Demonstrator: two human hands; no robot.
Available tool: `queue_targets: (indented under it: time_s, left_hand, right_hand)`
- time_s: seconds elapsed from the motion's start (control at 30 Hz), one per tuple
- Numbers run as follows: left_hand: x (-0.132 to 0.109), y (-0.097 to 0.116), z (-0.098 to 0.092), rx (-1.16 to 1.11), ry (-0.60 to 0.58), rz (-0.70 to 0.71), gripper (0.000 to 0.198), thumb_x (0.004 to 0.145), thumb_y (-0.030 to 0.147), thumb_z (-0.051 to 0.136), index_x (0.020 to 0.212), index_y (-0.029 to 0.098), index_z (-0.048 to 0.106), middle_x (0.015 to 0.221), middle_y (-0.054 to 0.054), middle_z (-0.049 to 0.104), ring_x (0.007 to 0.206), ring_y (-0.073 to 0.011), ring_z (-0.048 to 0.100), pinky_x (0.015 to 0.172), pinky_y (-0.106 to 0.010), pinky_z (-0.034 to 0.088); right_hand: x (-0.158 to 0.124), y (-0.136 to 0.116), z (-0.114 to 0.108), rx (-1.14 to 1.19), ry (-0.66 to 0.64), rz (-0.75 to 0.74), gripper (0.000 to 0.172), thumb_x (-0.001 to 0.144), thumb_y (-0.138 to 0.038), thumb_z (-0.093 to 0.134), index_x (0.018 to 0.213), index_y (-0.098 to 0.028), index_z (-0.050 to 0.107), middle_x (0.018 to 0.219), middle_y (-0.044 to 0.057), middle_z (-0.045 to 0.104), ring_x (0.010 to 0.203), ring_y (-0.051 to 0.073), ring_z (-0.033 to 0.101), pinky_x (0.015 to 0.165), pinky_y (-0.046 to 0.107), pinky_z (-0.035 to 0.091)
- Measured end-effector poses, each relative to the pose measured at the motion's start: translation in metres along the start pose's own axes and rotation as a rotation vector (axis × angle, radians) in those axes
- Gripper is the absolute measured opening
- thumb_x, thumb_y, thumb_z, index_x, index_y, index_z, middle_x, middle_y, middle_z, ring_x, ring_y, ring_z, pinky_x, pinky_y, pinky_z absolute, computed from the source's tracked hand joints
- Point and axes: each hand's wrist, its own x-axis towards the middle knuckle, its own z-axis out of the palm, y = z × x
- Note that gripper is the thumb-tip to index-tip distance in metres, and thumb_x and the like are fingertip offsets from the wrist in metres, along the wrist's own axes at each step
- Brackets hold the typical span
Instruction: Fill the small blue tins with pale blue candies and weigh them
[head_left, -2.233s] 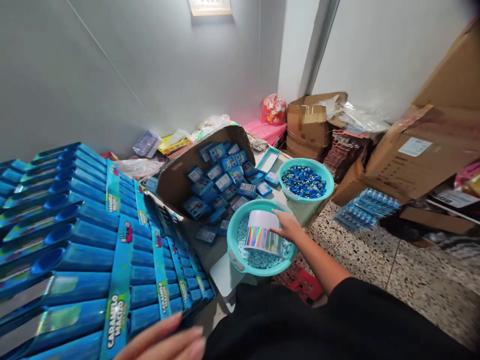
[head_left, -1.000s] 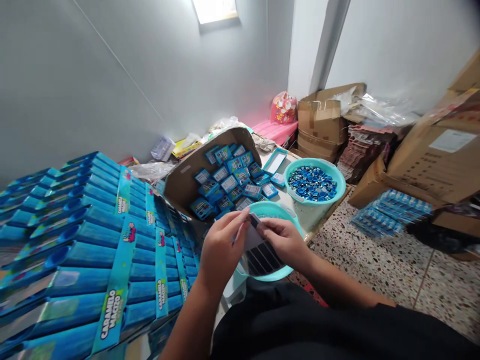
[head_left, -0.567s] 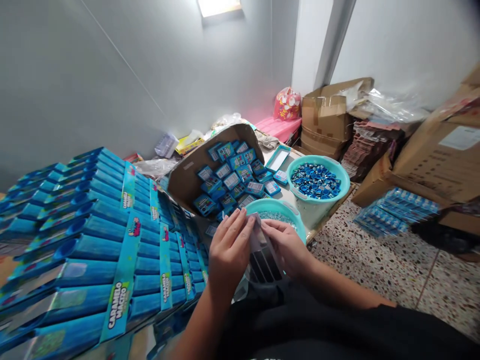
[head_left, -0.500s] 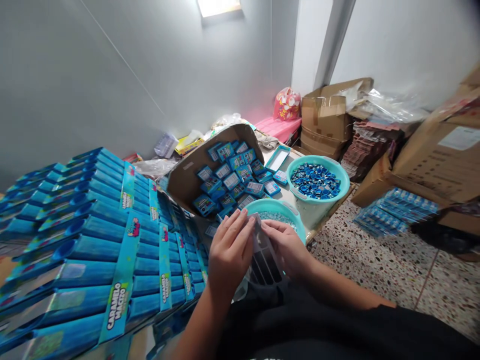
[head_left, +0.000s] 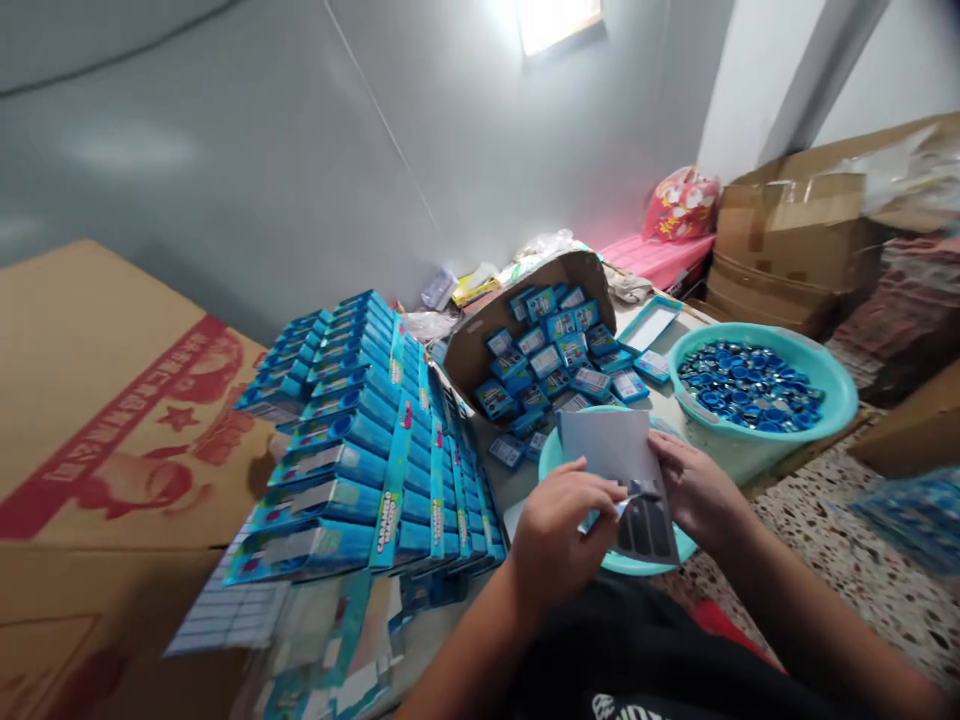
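A grey sheet (head_left: 609,442) with dark rounded strips along its lower part is held up over a turquoise basin (head_left: 553,455). My right hand (head_left: 694,490) grips the sheet by its right edge, thumb in front. In front of the sheet's lower left, my left hand (head_left: 562,530) has thumb and forefinger pinched together by the dark strips. What lies between those fingertips is too small to name. Most of the basin is hidden behind the sheet and my hands.
Small blue boxes (head_left: 547,355) spill from a tipped cardboard carton (head_left: 469,350). A second turquoise basin (head_left: 840,400) holds blue caps. Display boxes (head_left: 360,450) are stacked at left, beside a large carton (head_left: 112,400). More cartons (head_left: 787,230) stand at back right.
The view has swung left, bringing the large carton in. The sheet now stands more upright and faces me. My left hand has moved off its top edge, down to the dark strips.
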Motion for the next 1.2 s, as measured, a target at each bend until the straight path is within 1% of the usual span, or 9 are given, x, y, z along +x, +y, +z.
queue_targets:
  time_s: [0.17, 0.3, 0.4, 0.5, 0.63, 0.73, 0.83, 1.03, 1.2]
  left_hand:
    - [0.008, 0.051, -0.076, 0.027, 0.385, -0.456, 0.027, 0.081, 0.024, 0.077, 0.104, 0.024, 0.063, 0.082, -0.001, 0.077, 0.086, -0.0192, 0.076, 0.09, -0.037, 0.06]
    - [0.023, 0.069, -0.154, 0.093, 0.583, -0.761, 0.055, 0.074, 0.039, 0.081, 0.122, 0.023, 0.06, 0.075, 0.001, 0.075, 0.068, -0.0176, 0.074, 0.065, -0.027, 0.061]
    - [0.032, 0.059, -0.202, 0.15, 0.564, -0.872, 0.051, 0.071, 0.042, 0.083, 0.114, 0.02, 0.065, 0.081, -0.004, 0.077, 0.075, -0.0222, 0.075, 0.056, -0.026, 0.058]
    - [0.037, 0.041, -0.232, 0.141, 0.488, -0.894, 0.043, 0.071, 0.04, 0.083, 0.106, 0.02, 0.069, 0.084, -0.004, 0.077, 0.078, -0.0227, 0.075, 0.061, -0.028, 0.06]
    - [0.037, 0.021, -0.248, 0.056, 0.388, -0.891, 0.039, 0.064, 0.041, 0.086, 0.09, 0.017, 0.07, 0.076, -0.004, 0.074, 0.073, -0.0216, 0.074, 0.063, -0.029, 0.06]
    - [0.033, 0.014, -0.256, -0.013, 0.329, -0.869, 0.038, 0.062, 0.041, 0.087, 0.085, 0.017, 0.07, 0.074, -0.002, 0.073, 0.068, -0.02, 0.073, 0.062, -0.028, 0.059]
    - [0.032, 0.012, -0.261, 0.012, 0.317, -0.847, 0.031, 0.065, 0.039, 0.084, 0.082, 0.017, 0.071, 0.073, -0.002, 0.074, 0.068, -0.0184, 0.072, 0.061, -0.025, 0.058]
    - [0.038, 0.002, -0.269, 0.25, 0.284, -0.835, 0.024, 0.073, 0.04, 0.076, 0.083, 0.019, 0.074, 0.07, -0.003, 0.074, 0.065, -0.0174, 0.069, 0.057, -0.025, 0.058]
    - [0.043, -0.012, -0.278, 0.485, 0.165, -0.79, 0.032, 0.077, 0.052, 0.07, 0.087, 0.022, 0.076, 0.11, -0.006, 0.074, 0.072, -0.0193, 0.068, 0.047, -0.025, 0.052]
  right_hand:
    - [0.014, 0.028, -0.05, -0.342, 0.343, 0.077, 0.036, 0.06, -0.044, 0.07, 0.086, -0.019, 0.07, 0.087, 0.015, 0.075, 0.092, 0.037, 0.07, 0.083, 0.049, 0.056]
    - [0.017, 0.036, -0.057, -0.659, 0.534, -0.075, 0.075, 0.068, -0.039, 0.063, 0.132, 0.001, 0.057, 0.14, 0.033, 0.054, 0.134, 0.05, 0.046, 0.112, 0.063, 0.031]
    - [0.018, 0.017, -0.003, -0.893, 0.469, -0.512, 0.073, 0.083, -0.042, 0.055, 0.14, 0.002, 0.049, 0.149, 0.032, 0.045, 0.142, 0.044, 0.039, 0.117, 0.059, 0.027]
    - [0.009, -0.018, 0.093, -0.62, -0.061, -0.616, 0.051, 0.094, -0.047, 0.05, 0.129, -0.011, 0.06, 0.118, 0.02, 0.07, 0.112, 0.03, 0.066, 0.1, 0.049, 0.05]
    - [-0.012, -0.056, 0.214, -0.392, -0.662, -0.598, 0.04, 0.092, -0.046, 0.061, 0.122, -0.019, 0.065, 0.111, 0.009, 0.071, 0.091, 0.017, 0.067, 0.079, 0.032, 0.055]
    - [-0.021, -0.06, 0.263, -0.302, -0.755, -0.57, 0.035, 0.088, -0.05, 0.066, 0.091, -0.016, 0.071, 0.078, 0.002, 0.068, 0.069, 0.012, 0.059, 0.063, 0.026, 0.048]
    - [-0.022, -0.052, 0.282, -0.26, -0.714, -0.526, 0.039, 0.084, -0.054, 0.069, 0.076, -0.016, 0.066, 0.063, -0.002, 0.057, 0.058, 0.01, 0.049, 0.054, 0.026, 0.039]
    - [-0.014, -0.045, 0.295, -0.21, -0.675, -0.465, 0.034, 0.084, -0.05, 0.071, 0.086, -0.015, 0.07, 0.068, -0.001, 0.059, 0.061, 0.01, 0.047, 0.056, 0.026, 0.037]
    - [-0.002, -0.045, 0.297, -0.222, -0.74, -0.335, 0.034, 0.077, -0.048, 0.078, 0.086, -0.015, 0.073, 0.072, 0.0, 0.063, 0.068, 0.012, 0.054, 0.063, 0.027, 0.044]
